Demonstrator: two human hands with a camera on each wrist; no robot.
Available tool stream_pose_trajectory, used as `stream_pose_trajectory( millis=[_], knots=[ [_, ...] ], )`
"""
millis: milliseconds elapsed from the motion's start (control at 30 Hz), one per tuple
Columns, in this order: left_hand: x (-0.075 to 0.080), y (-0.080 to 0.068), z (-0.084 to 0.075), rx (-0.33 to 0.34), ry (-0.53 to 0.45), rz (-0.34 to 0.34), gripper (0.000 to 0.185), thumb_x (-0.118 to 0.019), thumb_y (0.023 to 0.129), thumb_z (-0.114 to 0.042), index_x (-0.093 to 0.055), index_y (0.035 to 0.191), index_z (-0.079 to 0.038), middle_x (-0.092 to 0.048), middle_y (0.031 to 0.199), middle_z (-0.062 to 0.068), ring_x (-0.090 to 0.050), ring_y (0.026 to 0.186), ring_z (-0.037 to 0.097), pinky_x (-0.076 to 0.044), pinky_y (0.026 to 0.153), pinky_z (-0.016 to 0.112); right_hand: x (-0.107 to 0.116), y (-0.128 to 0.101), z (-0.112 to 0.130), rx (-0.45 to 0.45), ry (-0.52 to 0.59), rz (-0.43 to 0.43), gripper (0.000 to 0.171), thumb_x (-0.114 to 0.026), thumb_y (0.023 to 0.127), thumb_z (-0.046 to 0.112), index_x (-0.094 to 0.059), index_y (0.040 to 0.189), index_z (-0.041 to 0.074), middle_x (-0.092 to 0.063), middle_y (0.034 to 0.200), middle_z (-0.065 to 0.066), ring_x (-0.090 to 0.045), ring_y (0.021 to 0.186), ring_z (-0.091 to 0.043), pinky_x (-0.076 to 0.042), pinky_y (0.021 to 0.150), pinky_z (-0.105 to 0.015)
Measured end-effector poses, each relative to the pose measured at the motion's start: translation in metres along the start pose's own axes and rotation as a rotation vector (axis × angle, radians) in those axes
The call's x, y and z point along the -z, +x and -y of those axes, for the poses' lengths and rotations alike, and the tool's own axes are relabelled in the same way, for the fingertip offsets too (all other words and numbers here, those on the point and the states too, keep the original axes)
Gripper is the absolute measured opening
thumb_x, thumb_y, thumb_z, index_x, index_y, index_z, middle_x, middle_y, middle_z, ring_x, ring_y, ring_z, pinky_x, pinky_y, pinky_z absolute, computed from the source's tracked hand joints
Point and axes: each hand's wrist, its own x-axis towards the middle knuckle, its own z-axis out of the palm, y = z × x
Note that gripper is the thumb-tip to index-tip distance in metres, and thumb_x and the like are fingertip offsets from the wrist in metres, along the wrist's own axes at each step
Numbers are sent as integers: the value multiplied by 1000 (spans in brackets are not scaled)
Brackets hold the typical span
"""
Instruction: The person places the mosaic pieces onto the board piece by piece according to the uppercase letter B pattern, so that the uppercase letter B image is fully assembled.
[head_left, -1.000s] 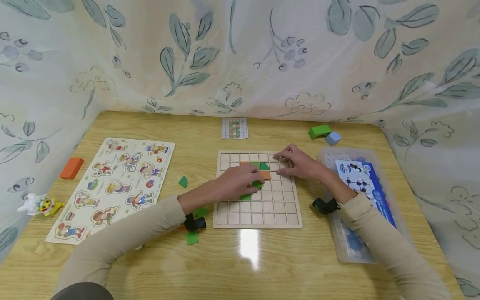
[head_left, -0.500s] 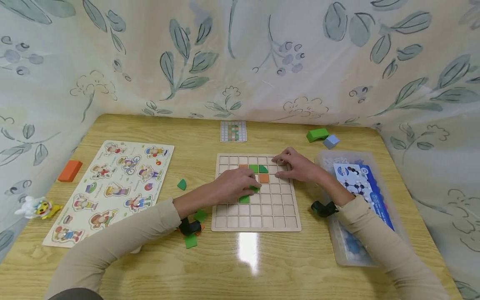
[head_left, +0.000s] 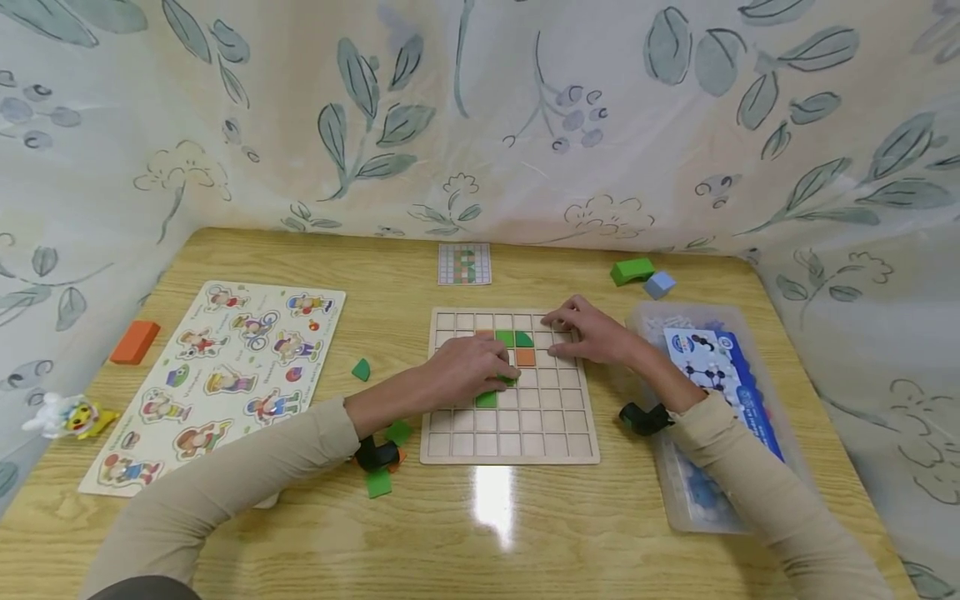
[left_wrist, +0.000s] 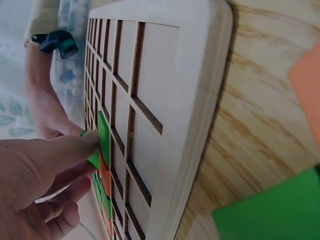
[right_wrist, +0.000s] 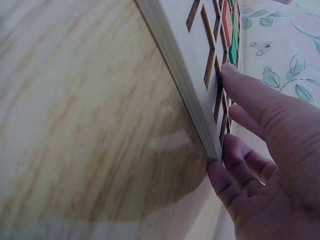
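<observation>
My left hand [head_left: 471, 367] is over the middle of the wooden grid board [head_left: 551, 446], thumb and fingers pinching a small green tile [left_wrist: 93, 159] low over the squares. Right beside that tile, another green tile [left_wrist: 103, 137] sits in the grid. Farther up the board are a green square tile [head_left: 505, 338], a dark green quarter-round tile [head_left: 524, 339] and an orange tile [head_left: 526, 357]. On the board's right side rests my right hand [head_left: 592, 333], thumb on the grid and fingers relaxed along the edge, holding no tile. The left hand hides part of the tile pattern.
Loose green tiles [head_left: 378, 482] lie left of the board, with a quarter-round tile [head_left: 362, 369] farther up. A pattern card [head_left: 464, 264] lies behind it. A picture puzzle [head_left: 225, 383] is at left, a plastic box [head_left: 693, 512] at right, and a green block [head_left: 632, 271] behind the box.
The left hand has come slightly down the board with the green tile, lowering it close to the squares. The right hand keeps its place at the board's right side.
</observation>
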Motion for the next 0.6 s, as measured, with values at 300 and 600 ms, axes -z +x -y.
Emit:
stream_pose_trajectory(
  millis=[300,600],
  knots=[
    [0,1,0,5,11,-13,21,-72,86,-26,-76,107,-25,-71,100,-4,-58,91,14,-52,69,25,1,1,1,-8,0,1,49,-69,91,26,-55,135,10,-43,119,-14,-52,113,-30,-42,91,-44],
    [0,3,-5,4,41,-11,8,-72,87,-24,-78,83,-23,-71,93,-5,-59,87,14,-50,71,22,-1,0,-1,20,-1,-6,49,-70,90,25,-55,134,9,-43,118,-14,-52,112,-30,-41,89,-43]
  ],
)
